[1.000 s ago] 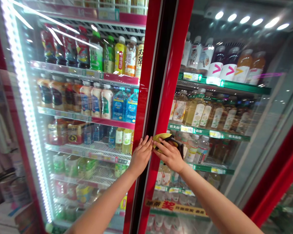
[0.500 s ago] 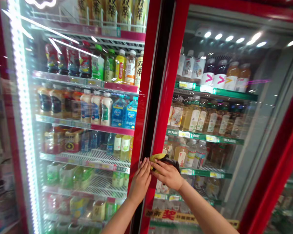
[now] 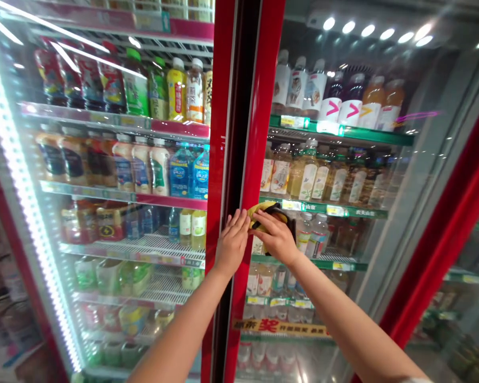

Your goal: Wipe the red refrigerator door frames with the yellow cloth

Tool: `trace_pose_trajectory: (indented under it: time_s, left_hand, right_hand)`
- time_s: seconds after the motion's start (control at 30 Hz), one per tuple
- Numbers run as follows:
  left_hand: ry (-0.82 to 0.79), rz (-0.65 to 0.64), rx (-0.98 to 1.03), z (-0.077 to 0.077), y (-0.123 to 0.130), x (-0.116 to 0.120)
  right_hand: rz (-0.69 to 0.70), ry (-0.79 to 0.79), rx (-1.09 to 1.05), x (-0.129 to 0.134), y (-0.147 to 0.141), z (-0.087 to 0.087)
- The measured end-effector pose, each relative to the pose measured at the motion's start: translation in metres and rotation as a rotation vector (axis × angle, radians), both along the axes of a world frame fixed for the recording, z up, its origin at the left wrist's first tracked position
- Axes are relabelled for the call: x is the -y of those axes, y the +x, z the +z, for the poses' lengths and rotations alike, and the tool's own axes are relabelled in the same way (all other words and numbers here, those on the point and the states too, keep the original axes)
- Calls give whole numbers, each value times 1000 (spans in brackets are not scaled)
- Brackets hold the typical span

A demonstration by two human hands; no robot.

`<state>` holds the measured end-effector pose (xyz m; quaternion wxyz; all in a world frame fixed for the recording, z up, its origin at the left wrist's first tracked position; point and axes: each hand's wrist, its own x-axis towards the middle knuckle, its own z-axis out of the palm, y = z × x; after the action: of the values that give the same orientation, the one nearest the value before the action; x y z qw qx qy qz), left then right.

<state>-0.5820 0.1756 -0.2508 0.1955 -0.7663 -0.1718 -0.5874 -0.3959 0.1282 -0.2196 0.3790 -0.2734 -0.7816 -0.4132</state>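
Note:
With its fingers stretched upward, my left hand (image 3: pixel 232 243) lies flat against the red door frame (image 3: pixel 255 106), beside the dark gap between two glass doors. My right hand (image 3: pixel 278 239) presses a yellow and black cloth (image 3: pixel 263 206) onto the right door, over the red frame's edge and the glass. Its fingers cover part of the cloth. The left fingertips come right up to the cloth's left edge; whether they touch it I cannot tell.
Behind the left glass, shelves hold bottled drinks (image 3: pixel 136 85) and cans. More bottles (image 3: pixel 309 175) stand behind the right glass. A bright light strip (image 3: pixel 19 213) runs down the left side. A yellow printed strip (image 3: pixel 287 328) crosses the right door low down.
Both hands and the cloth have moved up along the red frame, from about the third green shelf edge to just below the second. The camera view has shifted too.

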Motion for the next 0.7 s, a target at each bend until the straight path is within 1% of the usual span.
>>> trace_pose_trajectory:
  time_s: [0.07, 0.17, 0.27, 0.33, 0.4, 0.47, 0.53, 0.6, 0.7]
  left_hand:
    - [-9, 32, -35, -30, -4, 4]
    - [-32, 96, -71, -80, -10, 11]
    - [-112, 167, -74, -126, -16, 20]
    - [-192, 209, -106, -153, -21, 27]
    - [-293, 244, -165, -174, -25, 34]
    - [-399, 275, -228, -188, -28, 42]
    - [-504, 293, -288, -195, -29, 50]
    - [-617, 286, -353, -195, -30, 57]
    - [-792, 222, -461, -187, -35, 67]
  right_hand:
    - [21, -1, 20, 3, 1, -28]
    - [42, -29, 41, 7, -2, -74]
    - [75, -79, 34, 9, -8, -115]
    - [87, -110, 46, 11, -12, -138]
    - [85, -146, 64, 13, -16, -156]
    - [86, -189, 58, 15, -18, -170]
    - [98, -235, 29, 17, -20, -181]
    - [112, -283, -18, 20, -20, -191]
    - [107, -371, -90, 24, -21, -205]
